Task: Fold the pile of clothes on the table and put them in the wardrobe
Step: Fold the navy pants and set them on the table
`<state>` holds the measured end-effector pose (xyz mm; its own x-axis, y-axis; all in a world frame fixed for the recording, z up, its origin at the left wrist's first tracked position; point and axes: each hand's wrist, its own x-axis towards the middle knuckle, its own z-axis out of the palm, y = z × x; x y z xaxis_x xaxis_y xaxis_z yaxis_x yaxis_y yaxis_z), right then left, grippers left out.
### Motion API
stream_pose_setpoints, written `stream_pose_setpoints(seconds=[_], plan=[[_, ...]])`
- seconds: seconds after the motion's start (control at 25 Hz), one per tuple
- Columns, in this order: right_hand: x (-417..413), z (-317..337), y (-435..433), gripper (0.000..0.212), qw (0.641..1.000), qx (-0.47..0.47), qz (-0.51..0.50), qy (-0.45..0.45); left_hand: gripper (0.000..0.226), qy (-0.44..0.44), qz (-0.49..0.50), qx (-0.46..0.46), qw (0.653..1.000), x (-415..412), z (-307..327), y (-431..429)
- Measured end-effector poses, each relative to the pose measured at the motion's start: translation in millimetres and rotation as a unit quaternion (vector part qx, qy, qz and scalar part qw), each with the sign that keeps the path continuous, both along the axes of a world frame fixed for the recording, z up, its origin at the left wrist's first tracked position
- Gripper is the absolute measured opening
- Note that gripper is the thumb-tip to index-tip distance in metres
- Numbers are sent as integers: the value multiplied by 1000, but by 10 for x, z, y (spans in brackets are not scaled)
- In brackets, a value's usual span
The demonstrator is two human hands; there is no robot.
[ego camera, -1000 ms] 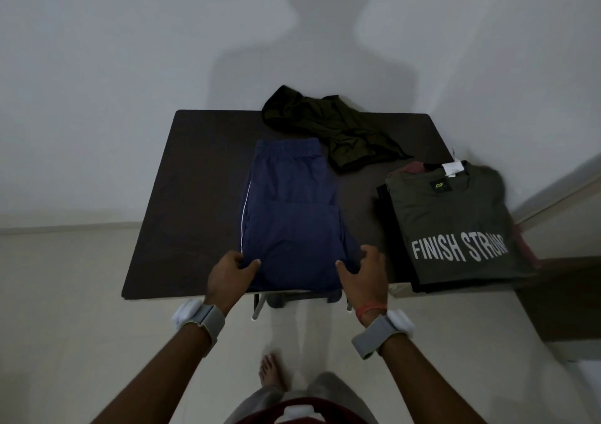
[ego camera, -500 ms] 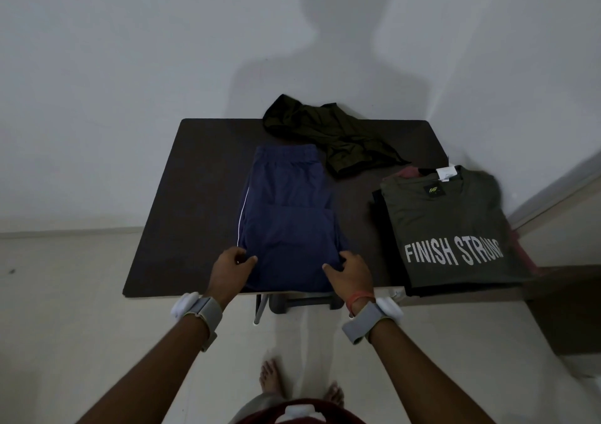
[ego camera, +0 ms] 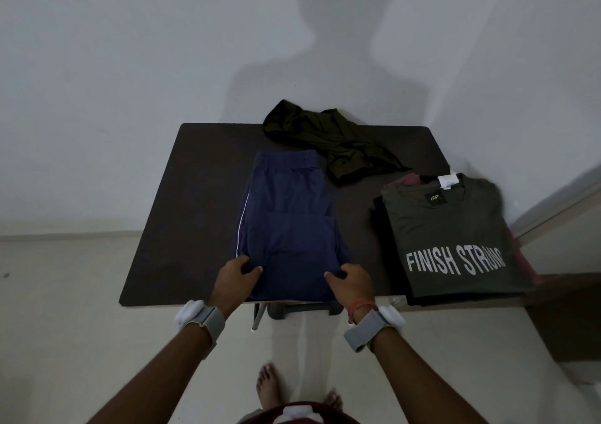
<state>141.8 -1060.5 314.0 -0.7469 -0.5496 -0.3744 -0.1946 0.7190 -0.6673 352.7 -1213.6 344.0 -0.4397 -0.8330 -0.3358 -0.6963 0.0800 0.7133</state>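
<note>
The near hem of the navy shorts (ego camera: pixel 286 228) is covered by both hands, and the fingertips are hidden against the cloth. The left hand (ego camera: pixel 235 277) grips the near left corner, fingers curled and thumb laid on top. The right hand (ego camera: pixel 353 282) grips the near right corner in the same manner. Its fingers appear to tuck under the edge, but the dim light leaves this uncertain. The shorts lie flat at the middle of the table (ego camera: pixel 182 215), with the waistband at the far end and a white stripe along the left side.

The green T-shirt (ego camera: pixel 448 228) tops a folded stack at the right end of the table (the print reads FINISH STRON, and the last letter bends out of reading). The garments beneath it show only as dark and reddish edges. A crumpled olive garment (ego camera: pixel 335 140) lies at the far edge, just beyond the shorts.

The table is dark brown with rounded corners and stands against a pale wall (ego camera: pixel 113 65) that carries the person's shadow. The floor (ego camera: pixel 65 309) is pale. A dark brown furniture piece (ego camera: pixel 566 319) is cut off at the right edge.
</note>
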Motion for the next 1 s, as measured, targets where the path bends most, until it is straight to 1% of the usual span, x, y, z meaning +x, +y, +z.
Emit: stream_pose_setpoints(seconds=[0.04, 0.12, 0.2, 0.28, 0.4, 0.48, 0.56, 0.64, 0.76, 0.84, 0.88, 0.92, 1.0], plan=[[-12, 1, -5, 34, 999, -15, -16, -29, 16, -4, 10, 6, 1000, 24, -6, -21], [-48, 23, 17, 38, 994, -57, -47, -86, 13, 6, 43, 44, 998, 82, 2, -85], [-73, 51, 65, 39, 990, -74, -54, -111, 16, 33, 74, 82, 993, 157, 25, -110], [-53, 58, 113, 34, 991, -62, -40, -113, 22, 31, 66, 82, 994, 244, 42, -70], [16, 53, 158, 36, 995, -35, -14, -87, 24, -37, 2, 73, 997, 331, 44, 28], [38, 55, 163, 33, 997, -20, -5, -68, 23, -87, -19, 47, 995, 349, 54, 51], [58, 96, 166, 26, 998, -17, -2, -66, 25, -100, -18, 13, 995, 357, 61, 52], [81, 128, 191, 29, 997, -25, 1, -68, 28, -106, -21, 2, 994, 362, 61, 58], [97, 111, 234, 34, 998, -34, 3, -61, 23, -128, -41, -18, 991, 392, 27, 75], [110, 97, 277, 38, 999, -18, 9, -37, 22, -138, -39, -53, 988, 419, -1, 124], [126, 85, 301, 40, 1000, -8, 17, -8, 23, -131, -35, -82, 987, 429, -13, 163], [146, 68, 325, 41, 999, -9, 27, 36, 26, -111, -36, -122, 986, 445, -29, 206], [198, 36, 384, 41, 985, -73, 60, 145, 40, -57, -77, -232, 968, 485, -87, 289]])
